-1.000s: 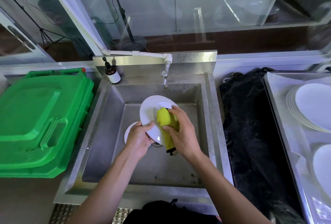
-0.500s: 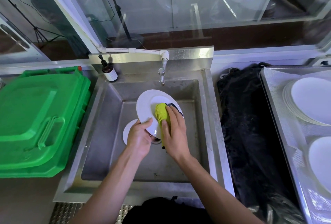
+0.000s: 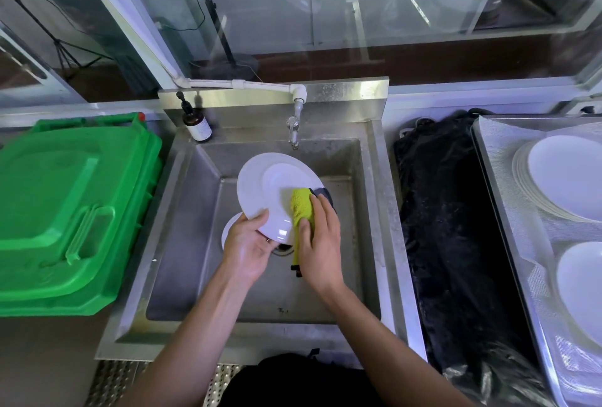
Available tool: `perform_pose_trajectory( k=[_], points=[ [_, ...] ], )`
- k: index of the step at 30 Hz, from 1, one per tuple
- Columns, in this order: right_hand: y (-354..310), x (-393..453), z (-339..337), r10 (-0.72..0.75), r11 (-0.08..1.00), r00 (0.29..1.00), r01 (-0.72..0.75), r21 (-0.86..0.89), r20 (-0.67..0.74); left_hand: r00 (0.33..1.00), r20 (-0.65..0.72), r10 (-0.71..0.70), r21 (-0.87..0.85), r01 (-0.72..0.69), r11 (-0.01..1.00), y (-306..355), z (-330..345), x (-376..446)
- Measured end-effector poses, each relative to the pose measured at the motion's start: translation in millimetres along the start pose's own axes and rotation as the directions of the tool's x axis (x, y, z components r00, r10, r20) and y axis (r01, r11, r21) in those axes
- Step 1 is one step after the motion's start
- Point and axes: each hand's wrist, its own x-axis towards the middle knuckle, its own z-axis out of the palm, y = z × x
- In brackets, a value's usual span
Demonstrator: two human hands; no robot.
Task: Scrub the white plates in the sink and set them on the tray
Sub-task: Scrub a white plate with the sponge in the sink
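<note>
Over the steel sink (image 3: 182, 244) my left hand (image 3: 247, 247) grips the near rim of a white plate (image 3: 267, 188), which is held tilted above the basin. My right hand (image 3: 321, 240) holds a yellow-green scrubbing cloth (image 3: 301, 206) against the plate's right side, thumb and fingers curled round the cloth. A second white plate (image 3: 229, 227) lies on the sink floor, mostly hidden under the held plate and my left hand. On the right, the steel tray (image 3: 508, 211) carries a stack of white plates (image 3: 560, 175) and another plate (image 3: 583, 286) nearer me.
A green plastic bin lid (image 3: 65, 211) fills the counter left of the sink. A brown soap bottle (image 3: 197, 125) stands at the sink's back left corner, with the tap (image 3: 293, 130) at the back middle. A black bag (image 3: 443, 244) lies between sink and tray.
My right hand has slid the cloth from the plate's middle toward its right edge. The left hand keeps its grip on the plate, and the view has shifted slightly.
</note>
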Motion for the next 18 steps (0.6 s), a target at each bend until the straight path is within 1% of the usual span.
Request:
perform_pose_trajectory(
  k=[3, 8, 15, 18],
  points=[
    [3.2, 5.1, -2.1, 0.049, 0.998, 0.999, -0.049, 0.04, -0.003, 1.0, 0.019, 0.008, 0.019, -0.008, 1.0, 0.7, -7.8, -1.1],
    [6.0, 21.4, -12.5, 0.159, 0.982, 0.987, -0.159, 0.106, 0.008, 0.99, 0.144, 0.002, 0.14, -0.022, 0.99, 1.4, -22.0, -6.4],
    [6.0, 42.1, -26.6, 0.107, 0.99, 0.994, -0.109, 0.086, 0.018, 0.975, 0.218, -0.038, 0.234, -0.014, 0.972, 0.1, -33.9, -9.5],
    [2.7, 51.1, -28.7, 0.08, 0.994, 0.996, -0.083, 0.077, 0.038, 0.974, 0.222, -0.049, 0.284, -0.016, 0.959, 1.6, -37.8, -9.5]
  ],
)
